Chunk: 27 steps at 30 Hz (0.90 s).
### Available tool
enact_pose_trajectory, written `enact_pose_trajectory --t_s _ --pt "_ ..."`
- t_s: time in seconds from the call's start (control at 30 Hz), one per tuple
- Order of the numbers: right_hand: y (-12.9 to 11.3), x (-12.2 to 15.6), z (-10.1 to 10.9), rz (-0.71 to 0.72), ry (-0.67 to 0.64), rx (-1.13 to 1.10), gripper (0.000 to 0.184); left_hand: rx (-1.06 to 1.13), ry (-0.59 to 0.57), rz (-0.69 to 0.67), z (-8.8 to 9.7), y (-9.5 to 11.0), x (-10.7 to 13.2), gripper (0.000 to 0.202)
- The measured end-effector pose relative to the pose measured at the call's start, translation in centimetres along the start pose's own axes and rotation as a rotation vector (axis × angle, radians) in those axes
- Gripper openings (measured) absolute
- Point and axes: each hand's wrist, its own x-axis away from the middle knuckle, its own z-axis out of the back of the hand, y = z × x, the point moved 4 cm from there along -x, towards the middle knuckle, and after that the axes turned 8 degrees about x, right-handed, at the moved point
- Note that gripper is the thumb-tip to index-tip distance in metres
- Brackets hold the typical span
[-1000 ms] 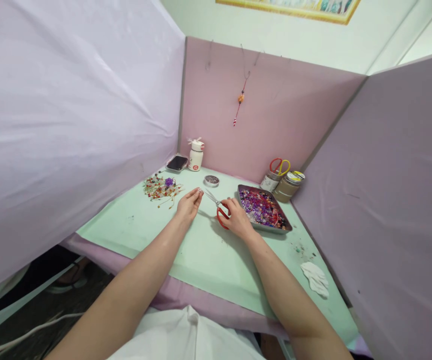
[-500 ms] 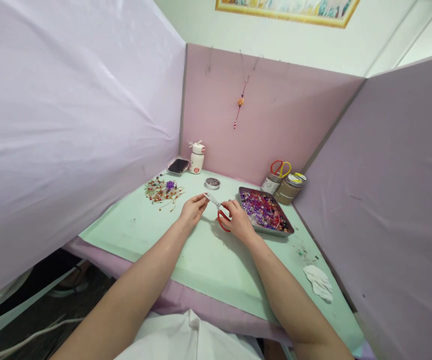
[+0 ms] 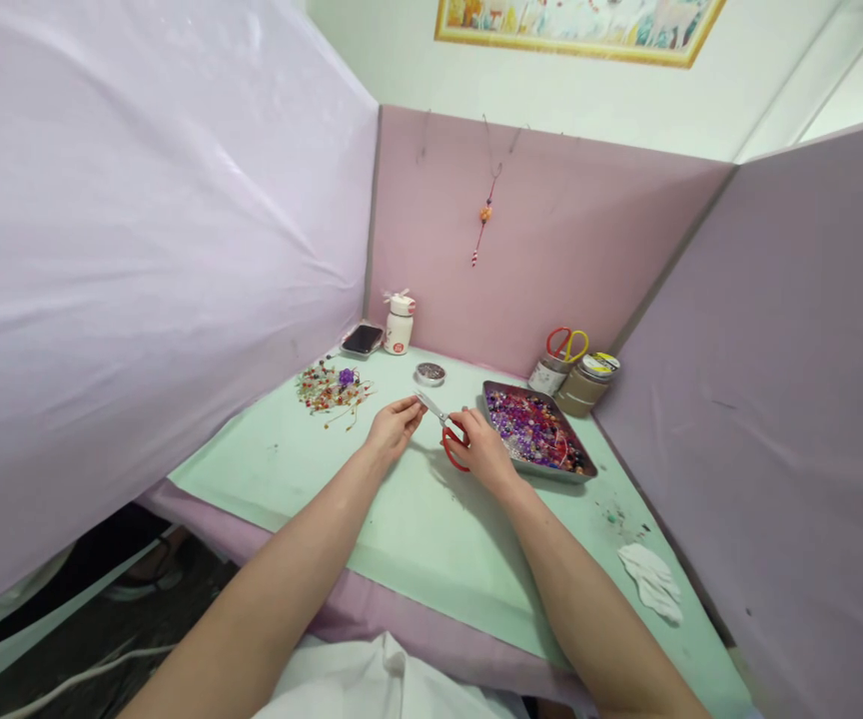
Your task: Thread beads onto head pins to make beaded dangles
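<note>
My right hand (image 3: 485, 449) grips red-handled scissors (image 3: 449, 437), blades pointing up and left toward my left hand. My left hand (image 3: 396, 426) is pinched just beside the blade tips, fingers pressed together on something too small to make out. Both hands rest over the pale green table (image 3: 417, 509). Just right of my right hand lies a metal tray (image 3: 585, 469) filled with purple, red and dark beads.
A pile of beaded pins (image 3: 331, 386) lies at the left rear. A small round tin (image 3: 430, 373), a white bottle (image 3: 400, 323) and a phone (image 3: 362, 340) stand behind. Two jars (image 3: 581, 381), one holding scissors, sit back right. White tissue (image 3: 652, 584) lies front right. Purple panels enclose the table.
My left hand's fingers closed from flat into a pinch at the scissor tips. The camera tilted slightly, shifting everything a little down and right.
</note>
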Motion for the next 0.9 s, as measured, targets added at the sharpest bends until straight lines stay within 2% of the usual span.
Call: enact_pose_trajectory --t_s 0.33,0.5,0.63,0.77,0.9 --pt "0.1 0.1 -0.3 -0.033 -0.021 -0.035 0.02 0.027 -0.007 0.005 0.0 -0.2 -0.1 0.02" --pt "0.2 0.0 -0.1 -0.028 0.028 -0.09 0.02 0.016 -0.02 0.013 -0.1 0.0 0.1 0.018" --pt "0.7 0.0 0.0 -0.112 0.077 -0.074 0.022 0.013 -0.016 0.019 -0.2 0.1 0.2 0.015" --pt "1.0 0.3 -1.1 -0.172 0.035 -0.019 0.026 0.061 -0.074 0.009 -0.5 0.2 0.1 0.008" --pt "0.2 0.7 -2.4 -0.178 -0.071 0.021 0.029 0.086 -0.16 0.021 -0.9 0.3 0.2 0.015"
